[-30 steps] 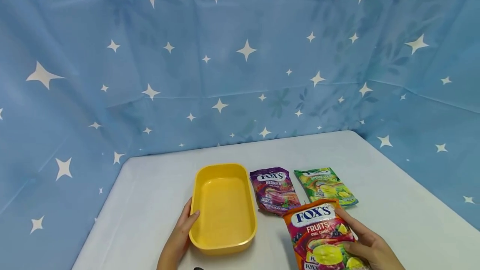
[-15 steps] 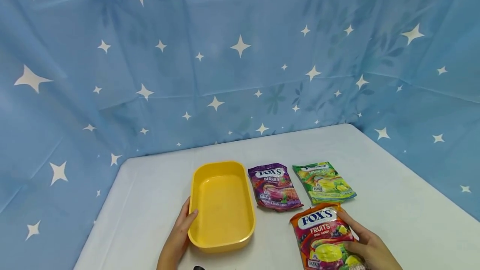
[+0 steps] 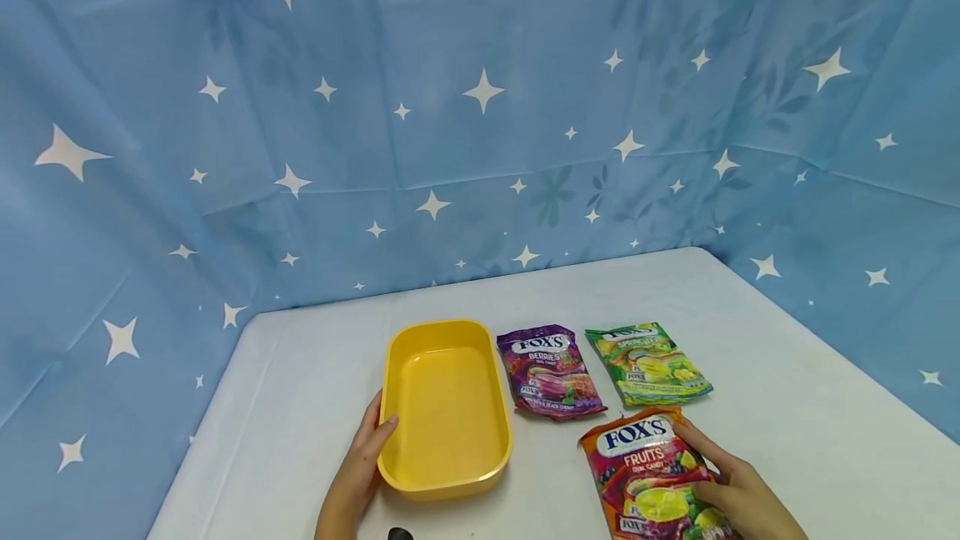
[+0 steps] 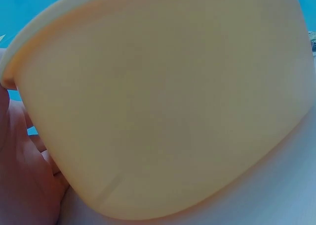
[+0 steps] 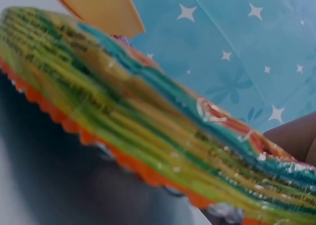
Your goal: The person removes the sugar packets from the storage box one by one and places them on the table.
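My left hand [image 3: 363, 458] grips the left side of a yellow plastic tub [image 3: 448, 407], its thumb hooked over the rim. In the left wrist view the tub's outer wall [image 4: 163, 106] fills most of the picture, with fingers behind its edge. At the front right, my right hand [image 3: 733, 486] holds an orange and red Fox's Fruits candy bag [image 3: 652, 482] by its right edge, the printed front facing up. Seen from the right wrist, the bag's bottom edge [image 5: 123, 158] hangs close over the white surface and casts a shadow.
A purple Fox's Berries bag [image 3: 551, 373] lies right of the tub, with a green Fox's bag [image 3: 651, 365] beside it. Both lie on the white table [image 3: 300, 382]. A blue star-printed curtain [image 3: 480, 148] stands behind. A small black object [image 3: 400, 533] shows at the bottom edge.
The Fruits bag has come down and slightly right in my right hand, uncovering the Berries bag's lower corner. My left hand stays on the tub. The head view has shifted slightly.
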Demonstrator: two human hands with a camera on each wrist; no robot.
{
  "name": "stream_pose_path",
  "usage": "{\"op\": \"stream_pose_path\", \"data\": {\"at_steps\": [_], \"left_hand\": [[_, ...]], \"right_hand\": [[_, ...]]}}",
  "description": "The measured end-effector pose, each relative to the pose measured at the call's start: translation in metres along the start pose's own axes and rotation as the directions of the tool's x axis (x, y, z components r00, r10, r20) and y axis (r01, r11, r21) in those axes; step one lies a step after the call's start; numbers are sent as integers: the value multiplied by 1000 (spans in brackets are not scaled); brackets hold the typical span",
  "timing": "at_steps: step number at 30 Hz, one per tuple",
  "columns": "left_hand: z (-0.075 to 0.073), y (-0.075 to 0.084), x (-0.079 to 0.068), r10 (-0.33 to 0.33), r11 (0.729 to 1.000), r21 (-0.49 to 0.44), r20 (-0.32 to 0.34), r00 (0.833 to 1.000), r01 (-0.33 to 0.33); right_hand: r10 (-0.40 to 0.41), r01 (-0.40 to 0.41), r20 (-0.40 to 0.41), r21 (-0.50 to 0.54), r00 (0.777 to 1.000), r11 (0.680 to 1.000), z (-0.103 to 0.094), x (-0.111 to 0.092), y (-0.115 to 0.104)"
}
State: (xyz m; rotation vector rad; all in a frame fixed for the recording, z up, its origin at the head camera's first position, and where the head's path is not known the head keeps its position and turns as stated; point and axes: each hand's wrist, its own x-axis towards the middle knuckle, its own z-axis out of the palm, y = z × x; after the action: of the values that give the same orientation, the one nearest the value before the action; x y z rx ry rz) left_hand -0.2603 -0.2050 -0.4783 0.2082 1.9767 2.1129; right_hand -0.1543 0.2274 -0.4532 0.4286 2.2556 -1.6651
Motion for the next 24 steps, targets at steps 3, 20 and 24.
{"op": "stream_pose_path", "data": {"at_steps": [3,20,24], "left_hand": [[-1,0,0,-5,1000,2,-5,1000,5],[-3,-10,-2,-41,999,-2,-25,999,41],[-5,-12,-3,-47,999,11,-42,998,47]], "right_hand": [[18,-19,-23,-22,1000,1000,2,3,0],[-59,11,-72,-542,996,841,8,30,15],[-102,48,-41,-675,994,737,3,36,16]]}}
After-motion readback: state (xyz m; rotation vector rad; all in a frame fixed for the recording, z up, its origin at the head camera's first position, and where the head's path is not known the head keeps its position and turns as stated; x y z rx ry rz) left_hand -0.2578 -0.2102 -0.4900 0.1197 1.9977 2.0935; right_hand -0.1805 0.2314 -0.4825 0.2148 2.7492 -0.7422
